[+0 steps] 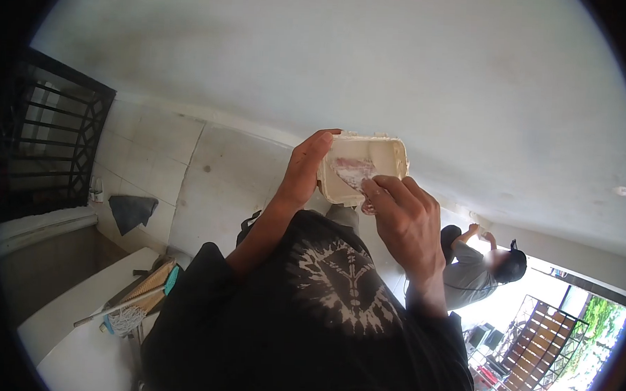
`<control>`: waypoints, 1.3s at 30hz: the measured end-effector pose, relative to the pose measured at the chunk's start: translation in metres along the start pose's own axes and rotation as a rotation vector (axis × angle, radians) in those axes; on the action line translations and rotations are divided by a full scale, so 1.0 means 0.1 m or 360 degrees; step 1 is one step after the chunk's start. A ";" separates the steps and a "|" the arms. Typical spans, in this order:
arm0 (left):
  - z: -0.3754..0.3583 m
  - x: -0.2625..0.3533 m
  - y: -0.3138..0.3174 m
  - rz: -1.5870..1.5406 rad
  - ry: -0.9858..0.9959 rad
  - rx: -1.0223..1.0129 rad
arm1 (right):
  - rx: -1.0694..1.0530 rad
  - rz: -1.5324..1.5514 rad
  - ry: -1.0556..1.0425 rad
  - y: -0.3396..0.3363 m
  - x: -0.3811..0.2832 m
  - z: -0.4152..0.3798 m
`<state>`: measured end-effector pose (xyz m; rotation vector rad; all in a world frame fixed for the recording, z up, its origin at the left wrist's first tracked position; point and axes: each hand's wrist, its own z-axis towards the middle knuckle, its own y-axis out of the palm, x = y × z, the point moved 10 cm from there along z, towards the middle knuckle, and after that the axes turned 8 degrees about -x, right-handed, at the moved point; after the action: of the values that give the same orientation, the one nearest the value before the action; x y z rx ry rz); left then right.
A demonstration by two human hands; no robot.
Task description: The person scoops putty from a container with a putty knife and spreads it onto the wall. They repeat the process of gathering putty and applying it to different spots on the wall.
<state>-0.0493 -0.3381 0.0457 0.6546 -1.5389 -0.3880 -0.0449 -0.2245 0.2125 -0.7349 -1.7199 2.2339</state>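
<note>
My left hand (pixel 307 169) is closed on the left side of an off-white rectangular tub (pixel 400 156), its thumb along the rim. The tub is tilted so its inside faces me, and white paste coats its walls. My right hand (pixel 408 224) grips a wedge-shaped, pinkish scraper (pixel 354 171) smeared with the white paste. The scraper's broad end lies inside the tub, while its narrow end shows beneath my fingers. My fingers hide part of it.
A pale wall (pixel 333 63) rises in front of me. At right a person (pixel 474 269) in a grey shirt has raised hands near the wall. A dark metal grille (pixel 57 128), a grey cloth (pixel 132 212) and a mop (pixel 124 320) are at left. A slatted wooden panel (pixel 541 338) stands at lower right.
</note>
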 end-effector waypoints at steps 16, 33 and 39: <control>-0.01 0.10 -0.10 0.0083 0.0110 0.0032 | -0.0040 0.0161 -0.0008 0.08 0.06 -0.03; 0.04 0.15 -0.20 0.0141 0.0180 0.0109 | 0.0336 0.0501 0.0401 -0.38 0.57 -0.24; 0.05 0.17 -0.18 0.0194 0.0169 0.0041 | 0.0013 0.0535 0.0303 -0.29 0.55 -0.25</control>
<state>-0.0508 -0.3632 0.0477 0.5890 -1.4760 -0.2383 -0.0821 -0.1692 0.2218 -1.2721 -1.5920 2.2826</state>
